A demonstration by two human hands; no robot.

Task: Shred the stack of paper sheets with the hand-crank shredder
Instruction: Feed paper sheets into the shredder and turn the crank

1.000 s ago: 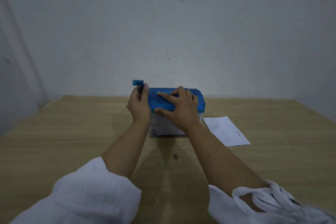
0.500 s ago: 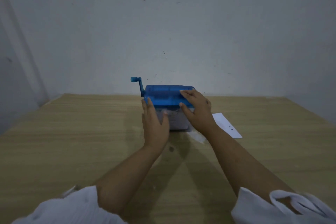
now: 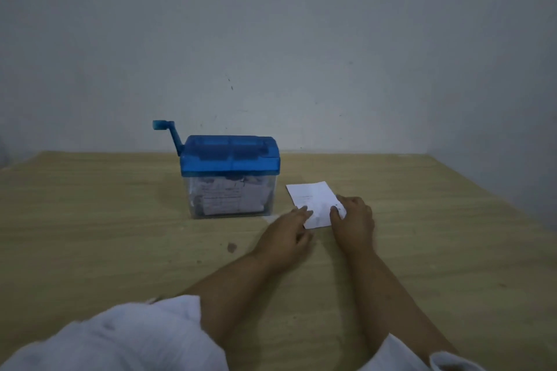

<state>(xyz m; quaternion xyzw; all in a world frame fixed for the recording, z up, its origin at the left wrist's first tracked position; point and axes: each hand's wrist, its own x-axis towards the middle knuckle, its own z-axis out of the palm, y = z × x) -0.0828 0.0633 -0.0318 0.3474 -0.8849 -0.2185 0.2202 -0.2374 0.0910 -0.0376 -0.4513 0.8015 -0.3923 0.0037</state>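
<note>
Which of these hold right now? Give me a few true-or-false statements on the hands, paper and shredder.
1. The left hand and right hand both touch the paper. True.
2. A hand holds the crank. False: no hand is on it, and it points up and to the left.
3. The paper lies left of the shredder. False: it lies to its right, on the table.
4. The bin holds shreds. True.
</note>
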